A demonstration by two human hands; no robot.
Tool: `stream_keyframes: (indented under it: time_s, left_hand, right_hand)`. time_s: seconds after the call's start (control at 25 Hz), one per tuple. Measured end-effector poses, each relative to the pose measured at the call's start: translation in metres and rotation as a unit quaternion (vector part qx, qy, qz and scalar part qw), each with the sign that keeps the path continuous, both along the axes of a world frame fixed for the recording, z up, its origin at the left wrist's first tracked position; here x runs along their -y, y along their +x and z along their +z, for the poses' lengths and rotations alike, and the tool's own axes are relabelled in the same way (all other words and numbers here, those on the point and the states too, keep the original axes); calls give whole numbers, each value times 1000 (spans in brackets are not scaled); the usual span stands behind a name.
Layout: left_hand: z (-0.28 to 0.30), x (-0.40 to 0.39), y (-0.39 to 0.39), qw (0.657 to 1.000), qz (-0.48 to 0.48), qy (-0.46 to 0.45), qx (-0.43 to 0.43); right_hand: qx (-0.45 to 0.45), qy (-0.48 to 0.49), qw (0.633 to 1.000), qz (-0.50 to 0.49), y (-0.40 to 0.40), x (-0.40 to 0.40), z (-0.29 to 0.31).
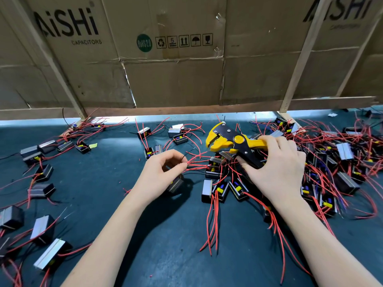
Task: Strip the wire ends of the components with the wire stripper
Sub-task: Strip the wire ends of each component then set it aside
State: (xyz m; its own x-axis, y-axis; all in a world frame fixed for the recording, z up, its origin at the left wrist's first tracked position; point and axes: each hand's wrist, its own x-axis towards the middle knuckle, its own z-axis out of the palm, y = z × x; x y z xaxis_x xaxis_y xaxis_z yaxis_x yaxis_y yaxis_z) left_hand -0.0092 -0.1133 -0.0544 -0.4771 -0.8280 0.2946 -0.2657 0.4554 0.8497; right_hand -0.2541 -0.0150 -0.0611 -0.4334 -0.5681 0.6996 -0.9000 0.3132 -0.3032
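My right hand (277, 168) grips the handles of a yellow and black wire stripper (234, 141), whose open jaws point left above the mat. My left hand (163, 172) pinches the ends of several red wires (196, 162) between thumb and fingertips, just left of and below the jaws. Those wires run right to small black box components (213, 166) lying under the stripper. The wire ends are apart from the jaws.
Many black components with red wires lie across the dark green mat (124, 204): a dense heap at the right (331, 162), scattered ones at the left (43, 226) and back. Flattened cardboard boxes (176, 59) on a wooden frame wall off the far edge.
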Motion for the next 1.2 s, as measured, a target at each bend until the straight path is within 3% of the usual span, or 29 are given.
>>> stream_keyframes:
  time_s: [0.24, 1.2]
  left_hand:
    - [2, -8, -6, 998, 1, 27, -59]
    - [-2, -10, -8, 998, -25, 31, -50]
  right_hand:
    - [-16, -14, 1000, -5, 5, 1, 0]
    - [3, 21, 999, 27, 10, -4, 9]
